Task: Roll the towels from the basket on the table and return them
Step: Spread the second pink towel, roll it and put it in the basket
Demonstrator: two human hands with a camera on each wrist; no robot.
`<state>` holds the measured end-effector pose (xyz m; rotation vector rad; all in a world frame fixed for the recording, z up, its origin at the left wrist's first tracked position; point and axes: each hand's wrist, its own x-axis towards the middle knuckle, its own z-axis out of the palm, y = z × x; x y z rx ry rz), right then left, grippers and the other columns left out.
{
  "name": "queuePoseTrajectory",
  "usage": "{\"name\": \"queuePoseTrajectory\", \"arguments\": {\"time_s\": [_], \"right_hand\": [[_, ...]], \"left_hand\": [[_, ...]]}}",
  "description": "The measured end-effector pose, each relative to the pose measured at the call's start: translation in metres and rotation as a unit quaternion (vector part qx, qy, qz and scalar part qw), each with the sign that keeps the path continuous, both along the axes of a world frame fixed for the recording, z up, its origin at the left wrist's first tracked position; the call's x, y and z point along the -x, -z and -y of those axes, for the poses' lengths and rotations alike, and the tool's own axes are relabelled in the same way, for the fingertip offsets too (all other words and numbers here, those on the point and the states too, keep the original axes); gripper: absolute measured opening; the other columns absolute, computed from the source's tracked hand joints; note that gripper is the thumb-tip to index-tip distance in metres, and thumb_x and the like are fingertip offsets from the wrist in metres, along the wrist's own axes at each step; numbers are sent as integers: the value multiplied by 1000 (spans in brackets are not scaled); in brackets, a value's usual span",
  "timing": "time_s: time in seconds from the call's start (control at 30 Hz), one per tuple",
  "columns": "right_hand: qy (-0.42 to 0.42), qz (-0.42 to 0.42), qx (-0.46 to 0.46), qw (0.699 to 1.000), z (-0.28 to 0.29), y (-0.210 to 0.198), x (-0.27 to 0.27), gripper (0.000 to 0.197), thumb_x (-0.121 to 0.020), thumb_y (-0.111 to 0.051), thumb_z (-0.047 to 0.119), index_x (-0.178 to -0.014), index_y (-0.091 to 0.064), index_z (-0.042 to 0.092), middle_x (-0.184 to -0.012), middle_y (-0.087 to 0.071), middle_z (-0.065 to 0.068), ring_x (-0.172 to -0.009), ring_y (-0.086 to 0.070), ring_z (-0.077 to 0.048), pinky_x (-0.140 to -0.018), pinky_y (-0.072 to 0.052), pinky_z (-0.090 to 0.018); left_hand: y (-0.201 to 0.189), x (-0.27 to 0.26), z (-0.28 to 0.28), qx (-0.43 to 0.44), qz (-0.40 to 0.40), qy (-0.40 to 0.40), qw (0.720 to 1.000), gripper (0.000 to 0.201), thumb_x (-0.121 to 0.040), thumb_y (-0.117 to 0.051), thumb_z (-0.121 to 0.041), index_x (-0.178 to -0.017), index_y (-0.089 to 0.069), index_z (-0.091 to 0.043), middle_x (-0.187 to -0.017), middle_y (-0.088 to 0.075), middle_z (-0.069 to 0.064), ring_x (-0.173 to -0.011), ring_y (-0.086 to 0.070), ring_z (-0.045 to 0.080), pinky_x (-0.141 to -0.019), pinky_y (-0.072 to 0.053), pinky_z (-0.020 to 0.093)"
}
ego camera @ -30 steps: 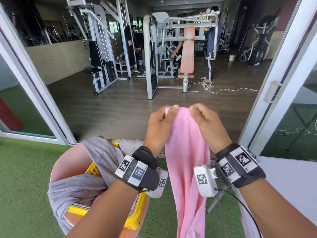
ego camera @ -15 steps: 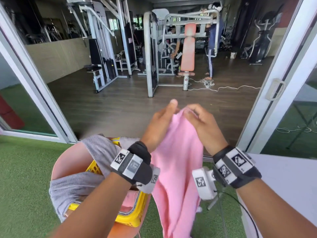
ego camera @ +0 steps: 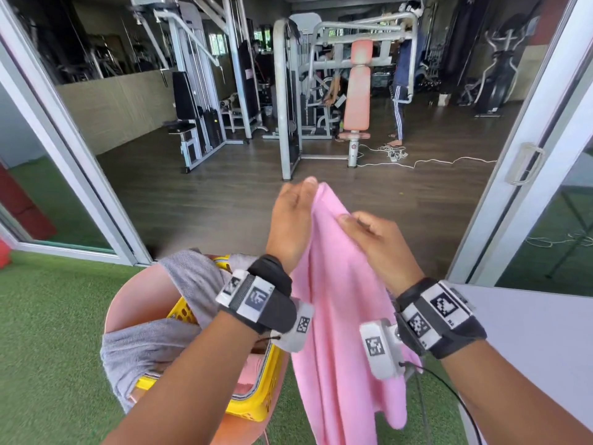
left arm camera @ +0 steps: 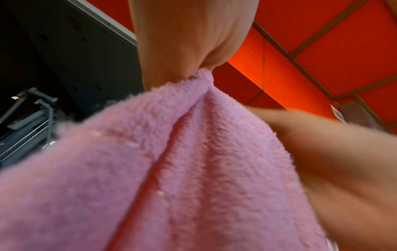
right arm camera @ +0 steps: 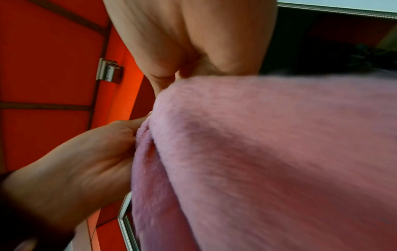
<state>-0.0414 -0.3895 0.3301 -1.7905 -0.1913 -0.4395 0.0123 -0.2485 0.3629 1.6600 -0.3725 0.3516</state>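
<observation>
At the lower left of the head view, a yellow basket [ego camera: 253,409] sits on a round salmon-pink desk [ego camera: 128,303], grey towels [ego camera: 150,345] draped over its rim.

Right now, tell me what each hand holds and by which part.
Both hold the pink towel in the air: the left hand pinches its top corner, and the right hand grips the upper edge just below.

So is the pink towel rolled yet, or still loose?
Loose. The pink towel hangs unrolled in the air, pinched at its top by the left hand and right hand, beside the basket.
</observation>
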Motion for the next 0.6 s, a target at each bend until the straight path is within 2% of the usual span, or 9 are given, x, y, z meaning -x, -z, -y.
{"name": "queuePoseTrajectory", "arguments": {"time_s": [0.03, 0.1, 0.17, 0.27, 0.33, 0.37, 0.43, 0.5, 0.6], "right_hand": [[-1, -16, 8, 1000, 2, 10, 4, 32, -95, -60, 22, -70, -54, 4, -67, -38, 0, -65, -34, -8, -58, -27, -26], [-3, -36, 13, 999, 6, 19, 12, 20, -94, -60, 18, -78, -65, 5, -72, -49, 2, -69, -41, -4, -63, -34, -25], [7, -20, 13, 1000, 9, 10, 13, 12, -93, -60, 11, -87, -70, 11, -79, -62, 4, -71, -50, 3, -68, -39, -13], [4, 34, 1, 999, 13, -21, 3, 10, -93, -59, 6, -98, -67, 6, -87, -69, 2, -76, -61, 5, -74, -43, -9], [15, 38, -5, 999, 13, -31, -4, 8, -93, -60, 9, -99, -65, 6, -85, -68, 4, -72, -63, 1, -70, -46, -12], [20, 34, 1, 999, 12, -28, -5, 8, -93, -61, 13, -95, -65, 6, -81, -66, 6, -70, -61, 0, -68, -45, -14], [4, 0, 17, 1000, 12, -10, 0, 27, -95, -58, 21, -83, -60, -3, -72, -53, 3, -66, -48, -5, -63, -38, -23], [-47, -49, 33, 997, 12, 11, 13, 37, -97, -54, 22, -77, -50, -9, -72, -38, -2, -67, -36, -7, -60, -28, -25], [-50, -54, 38, 997, 19, 16, 18, 31, -98, -53, 18, -73, -45, 3, -70, -34, -1, -66, -34, -7, -60, -28, -25]], "left_hand": [[-6, -6, -6, 24, -20, -6, 999, 46, -99, -46, -38, -58, -42, -17, -68, -42, -5, -64, -42, 26, -70, -40, 37], [-16, -10, -15, 55, -70, 9, 996, 51, -96, -47, -47, -54, -32, -23, -55, -33, -6, -51, -30, 18, -53, -32, 28], [-12, -2, -12, -7, -87, 56, 995, 48, -93, -50, -52, -57, -40, -23, -50, -38, -10, -48, -33, 11, -48, -31, 22], [15, 13, 4, -87, -85, 218, 968, 33, -90, -64, -35, -81, -66, -3, -68, -52, 0, -64, -42, 8, -58, -33, 21], [27, 12, 8, -25, -106, 275, 955, 41, -89, -66, -29, -86, -60, 11, -79, -48, 11, -75, -40, 19, -68, -33, 30], [28, 8, 8, 26, -120, 281, 952, 39, -90, -64, -26, -85, -58, 12, -82, -50, 14, -78, -42, 22, -70, -34, 34], [20, 2, 5, 115, -127, 267, 948, 24, -93, -59, -23, -84, -60, -1, -80, -53, 14, -75, -48, 23, -68, -39, 34], [12, -10, 1, 166, -132, 211, 954, 22, -90, -62, -32, -77, -57, -15, -74, -43, 10, -68, -41, 20, -63, -34, 34], [8, -16, -6, 126, -93, 102, 982, 34, -90, -62, -35, -65, -46, -20, -64, -35, 3, -61, -33, 16, -60, -28, 33]]}}
